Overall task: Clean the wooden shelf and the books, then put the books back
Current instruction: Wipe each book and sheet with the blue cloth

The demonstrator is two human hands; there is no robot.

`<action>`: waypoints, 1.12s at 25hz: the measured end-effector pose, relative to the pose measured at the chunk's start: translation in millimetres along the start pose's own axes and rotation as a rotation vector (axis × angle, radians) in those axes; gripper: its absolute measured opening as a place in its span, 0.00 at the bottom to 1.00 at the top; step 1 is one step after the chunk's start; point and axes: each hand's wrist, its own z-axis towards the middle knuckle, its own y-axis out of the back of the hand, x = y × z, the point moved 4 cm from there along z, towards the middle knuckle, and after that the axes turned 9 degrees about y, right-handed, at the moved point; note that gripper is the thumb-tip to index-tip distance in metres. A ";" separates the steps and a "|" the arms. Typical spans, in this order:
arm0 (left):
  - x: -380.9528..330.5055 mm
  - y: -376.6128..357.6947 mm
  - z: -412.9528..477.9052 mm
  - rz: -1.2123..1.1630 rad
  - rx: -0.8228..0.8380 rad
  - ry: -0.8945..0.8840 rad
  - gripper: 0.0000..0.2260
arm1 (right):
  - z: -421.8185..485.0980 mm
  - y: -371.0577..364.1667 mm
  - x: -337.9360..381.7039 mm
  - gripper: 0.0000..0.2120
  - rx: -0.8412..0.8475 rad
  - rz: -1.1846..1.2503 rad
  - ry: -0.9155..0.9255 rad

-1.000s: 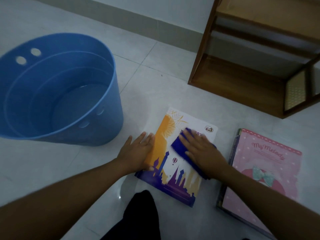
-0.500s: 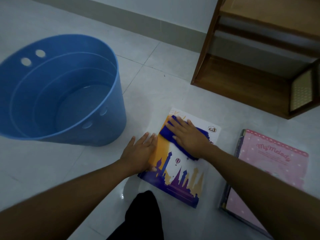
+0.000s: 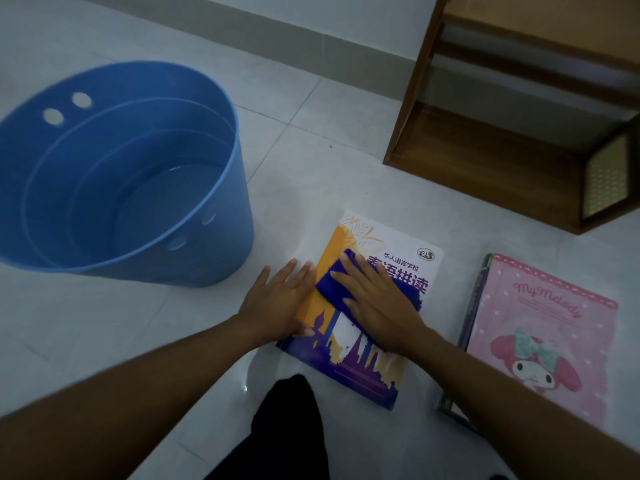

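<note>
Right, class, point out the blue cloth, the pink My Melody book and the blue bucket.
blue cloth (image 3: 329,284): head view, its bare left end.
pink My Melody book (image 3: 540,320): head view, middle of its cover.
blue bucket (image 3: 214,265): head view, outer wall near the floor.

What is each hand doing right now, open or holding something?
Left hand: open, flat on the book's edge.
Right hand: open, pressing the blue cloth onto it.

right hand (image 3: 377,306) flat on blue cloth (image 3: 332,284) | left hand (image 3: 277,299) steadies book (image 3: 367,368)
</note>
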 end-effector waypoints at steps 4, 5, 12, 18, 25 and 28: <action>15.1 -0.1 -8.0 -0.052 0.095 -0.107 0.52 | -1.4 0.5 -14.5 0.22 -0.047 0.014 -0.272; 17.8 -1.4 -11.1 -0.060 0.119 -0.120 0.52 | 1.8 -3.0 -7.1 0.22 -0.074 0.014 -0.331; 14.4 -0.3 -15.6 0.014 0.011 -0.120 0.53 | -16.1 -39.4 73.2 0.26 -0.072 -0.091 -0.090; 11.3 -4.0 -12.9 0.107 0.014 -0.118 0.56 | -42.7 -25.5 31.7 0.26 -0.036 -0.116 0.086; 0.5 0.8 -10.0 0.159 0.044 -0.122 0.59 | -59.3 -35.0 48.1 0.27 -0.012 -0.088 -0.036; -0.6 0.0 -10.4 0.155 0.067 -0.119 0.59 | -55.4 -17.3 10.9 0.26 -0.034 -0.089 -0.108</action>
